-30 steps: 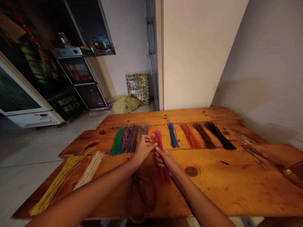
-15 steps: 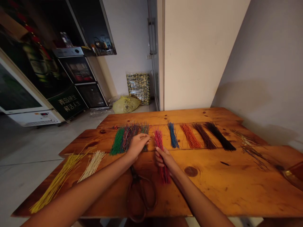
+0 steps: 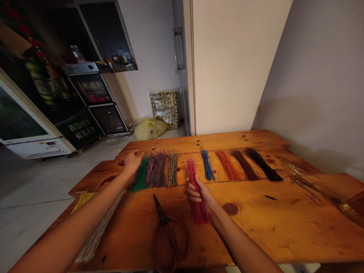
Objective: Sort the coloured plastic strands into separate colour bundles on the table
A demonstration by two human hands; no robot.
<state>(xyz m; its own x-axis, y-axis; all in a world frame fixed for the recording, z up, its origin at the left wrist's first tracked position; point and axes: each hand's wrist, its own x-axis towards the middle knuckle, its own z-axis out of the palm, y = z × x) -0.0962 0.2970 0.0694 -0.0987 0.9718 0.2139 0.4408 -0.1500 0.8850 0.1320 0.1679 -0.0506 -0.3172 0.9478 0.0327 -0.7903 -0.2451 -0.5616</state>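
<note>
My right hand [image 3: 199,193] is wrapped round a bundle of pink-red strands [image 3: 191,167], held tilted above the table near its middle. My left hand [image 3: 133,163] is stretched out to the left, its fingers curled together beside the top of a green strand bundle [image 3: 140,176]; whether anything thin is between them is too small to see. Next to the green lie a dark mixed-colour bundle [image 3: 156,170] and a lighter multicoloured one [image 3: 172,170]. Large dark-handled scissors [image 3: 166,223] lie in front, blades pointing away from me.
Blue [image 3: 207,165], orange [image 3: 228,165], brown [image 3: 245,165] and black [image 3: 264,165] bundles lie right of centre on the wooden table [image 3: 250,223]. Loose strands [image 3: 301,176] are scattered at far right. Yellow strands [image 3: 82,199] and cream strands [image 3: 98,235] lie left, partly behind my forearm.
My left hand has moved left, from beside the pink-red bundle to the green bundle, uncovering the multicoloured bundles and the scissor blades. My right hand keeps its hold on the pink-red bundle.
</note>
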